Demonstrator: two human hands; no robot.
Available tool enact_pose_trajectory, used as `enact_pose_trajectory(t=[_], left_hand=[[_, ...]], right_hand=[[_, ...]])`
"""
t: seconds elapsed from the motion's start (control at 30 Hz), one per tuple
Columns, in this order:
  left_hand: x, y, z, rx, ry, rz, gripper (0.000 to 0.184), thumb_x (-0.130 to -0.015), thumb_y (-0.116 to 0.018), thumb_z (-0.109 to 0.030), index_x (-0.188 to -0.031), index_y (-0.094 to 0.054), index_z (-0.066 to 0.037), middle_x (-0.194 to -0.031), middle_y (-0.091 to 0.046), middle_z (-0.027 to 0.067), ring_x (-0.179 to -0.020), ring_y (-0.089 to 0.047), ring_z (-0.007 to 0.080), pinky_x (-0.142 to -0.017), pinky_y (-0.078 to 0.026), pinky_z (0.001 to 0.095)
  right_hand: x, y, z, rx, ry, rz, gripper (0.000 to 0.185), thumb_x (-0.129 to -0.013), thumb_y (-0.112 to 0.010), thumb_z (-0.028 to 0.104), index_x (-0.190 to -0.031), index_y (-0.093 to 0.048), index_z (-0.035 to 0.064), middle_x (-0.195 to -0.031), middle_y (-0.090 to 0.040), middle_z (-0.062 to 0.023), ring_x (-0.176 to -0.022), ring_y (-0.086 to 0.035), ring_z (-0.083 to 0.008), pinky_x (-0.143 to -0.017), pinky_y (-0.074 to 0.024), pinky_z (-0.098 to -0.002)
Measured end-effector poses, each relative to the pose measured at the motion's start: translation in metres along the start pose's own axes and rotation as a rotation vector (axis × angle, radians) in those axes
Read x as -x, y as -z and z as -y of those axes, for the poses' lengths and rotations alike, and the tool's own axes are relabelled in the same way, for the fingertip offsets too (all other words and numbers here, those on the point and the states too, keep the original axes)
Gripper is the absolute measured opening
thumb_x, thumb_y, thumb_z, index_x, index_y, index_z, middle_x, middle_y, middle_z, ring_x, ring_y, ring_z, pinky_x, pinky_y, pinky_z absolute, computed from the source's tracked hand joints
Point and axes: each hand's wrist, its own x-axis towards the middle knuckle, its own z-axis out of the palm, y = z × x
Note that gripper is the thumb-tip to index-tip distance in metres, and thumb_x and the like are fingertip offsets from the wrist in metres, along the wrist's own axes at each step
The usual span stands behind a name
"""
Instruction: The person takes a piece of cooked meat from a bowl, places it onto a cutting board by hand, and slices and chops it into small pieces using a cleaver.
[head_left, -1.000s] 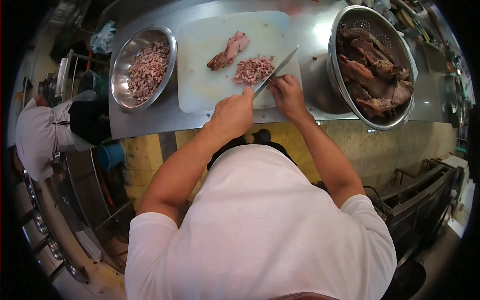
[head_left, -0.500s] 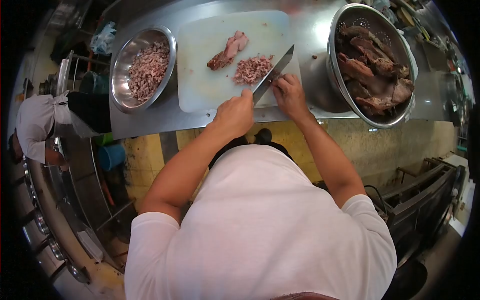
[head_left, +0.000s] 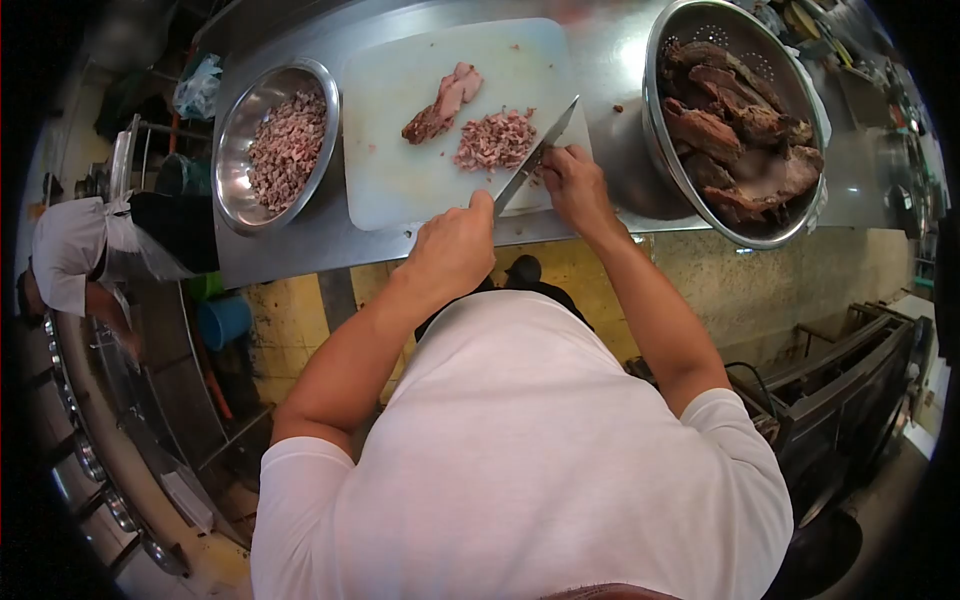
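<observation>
My left hand [head_left: 455, 245] is closed around the handle of a kitchen knife [head_left: 535, 152], whose blade slants up and right over the white cutting board [head_left: 400, 190]. At the board's right edge my right hand [head_left: 580, 190] has its fingers curled and pinched close beside the blade, on a small piece of meat mostly hidden by them. Left of the blade lies a pile of chopped meat [head_left: 493, 140]. Farther up and left on the board rests a larger strip of cooked meat [head_left: 443, 103].
A steel bowl [head_left: 328, 160] of chopped meat stands left of the board. To the right, a steel colander [head_left: 655, 130] holds large cooked meat pieces. Both stand on a steel table [head_left: 300, 258]. A person in white [head_left: 70, 245] is at the far left, near a blue bucket [head_left: 223, 318].
The knife and left hand have shifted slightly left and down, and the right hand stays close to the blade. The whole view has moved a little. The other person's arm has swung lower.
</observation>
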Motion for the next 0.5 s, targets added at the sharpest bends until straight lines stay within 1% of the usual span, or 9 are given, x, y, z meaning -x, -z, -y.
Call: enact_pose_trajectory(t=[0.07,0.1,0.2,0.27,0.3,0.37,0.43,0.47,0.5], left_hand=[[-0.01,-0.013,0.005,0.021,-0.01,-0.032,0.017,-0.102,-0.053,-0.014,-0.102,-0.045,0.001,-0.076,-0.065,0.0312,-0.077,-0.064,0.0545,-0.072,-0.049,0.0624],[-0.017,-0.012,0.004,0.038,-0.032,-0.073,0.017,-0.102,-0.054,-0.014,-0.103,-0.046,0.001,-0.076,-0.065,0.0314,-0.077,-0.064,0.0544,-0.073,-0.049,0.0624],[-0.024,-0.003,-0.001,0.011,-0.064,-0.086,0.017,-0.102,-0.053,-0.014,-0.103,-0.046,0.002,-0.076,-0.066,0.0313,-0.077,-0.065,0.054,-0.073,-0.049,0.0623],[-0.011,0.007,-0.009,0.017,-0.036,-0.035,0.018,-0.103,-0.052,-0.014,-0.103,-0.047,0.003,-0.076,-0.066,0.031,-0.076,-0.065,0.0538,-0.073,-0.049,0.0626],[-0.007,0.01,-0.011,0.02,-0.004,0.012,0.019,-0.103,-0.051,-0.015,-0.104,-0.047,0.003,-0.076,-0.066,0.0307,-0.076,-0.065,0.0536,-0.073,-0.049,0.0629],[-0.017,-0.01,-0.004,0.043,0.014,0.01,0.019,-0.104,-0.051,-0.016,-0.104,-0.047,0.003,-0.079,-0.066,0.0314,-0.078,-0.065,0.0539,-0.074,-0.048,0.0628],[-0.033,-0.011,0.001,0.065,0.026,-0.01,0.02,-0.104,-0.05,-0.016,-0.104,-0.048,0.004,-0.081,-0.067,0.0321,-0.08,-0.065,0.0541,-0.076,-0.048,0.0627],[-0.041,-0.008,0.001,0.101,0.001,-0.026,0.021,-0.104,-0.051,-0.017,-0.104,-0.049,0.004,-0.084,-0.067,0.0326,-0.083,-0.065,0.0543,-0.078,-0.048,0.0625],[-0.045,0.0,-0.002,0.135,-0.026,-0.052,0.021,-0.104,-0.051,-0.017,-0.104,-0.05,0.004,-0.087,-0.067,0.0332,-0.086,-0.064,0.0545,-0.08,-0.047,0.0622]], right_hand=[[0.005,-0.001,0.0,0.012,-0.005,0.014,0.015,-0.086,-0.069,0.0,-0.101,-0.067,0.0032,-0.095,-0.064,-0.0185,-0.089,-0.066,-0.04,-0.078,-0.0542,-0.0462],[0.003,-0.001,-0.001,0.005,0.002,0.007,0.013,-0.086,-0.069,0.001,-0.099,-0.068,0.0035,-0.093,-0.065,-0.0179,-0.089,-0.066,-0.0401,-0.078,-0.0542,-0.0463],[0.0,0.004,-0.003,-0.005,0.029,0.004,0.01,-0.086,-0.069,0.002,-0.096,-0.069,0.0038,-0.091,-0.066,-0.0172,-0.088,-0.066,-0.0403,-0.078,-0.0542,-0.0462],[0.003,0.006,-0.005,-0.01,0.024,-0.007,0.009,-0.086,-0.069,0.002,-0.095,-0.069,0.0037,-0.09,-0.066,-0.017,-0.087,-0.066,-0.0404,-0.077,-0.0542,-0.0461],[0.004,0.006,-0.006,-0.004,0.027,-0.018,0.009,-0.087,-0.07,0.002,-0.096,-0.07,0.0043,-0.09,-0.067,-0.0159,-0.084,-0.068,-0.0381,-0.075,-0.0545,-0.0438],[0.005,0.003,-0.006,-0.009,0.032,-0.022,0.009,-0.087,-0.071,0.002,-0.096,-0.071,0.0049,-0.091,-0.068,-0.0148,-0.081,-0.069,-0.0358,-0.073,-0.0548,-0.0416],[0.002,0.003,-0.007,0.0,0.058,-0.013,0.007,-0.086,-0.07,0.002,-0.093,-0.07,0.0053,-0.085,-0.066,-0.016,-0.086,-0.067,-0.0396,-0.077,-0.0544,-0.046],[0.003,0.007,-0.009,0.004,0.065,-0.007,0.007,-0.086,-0.07,0.002,-0.093,-0.07,0.0053,-0.085,-0.066,-0.016,-0.086,-0.067,-0.0396,-0.077,-0.0544,-0.046],[-0.001,0.012,-0.009,-0.001,0.059,0.07,0.012,-0.086,-0.071,0.004,-0.098,-0.069,0.0049,-0.091,-0.066,-0.0166,-0.09,-0.067,-0.0393,-0.08,-0.0543,-0.0457]])
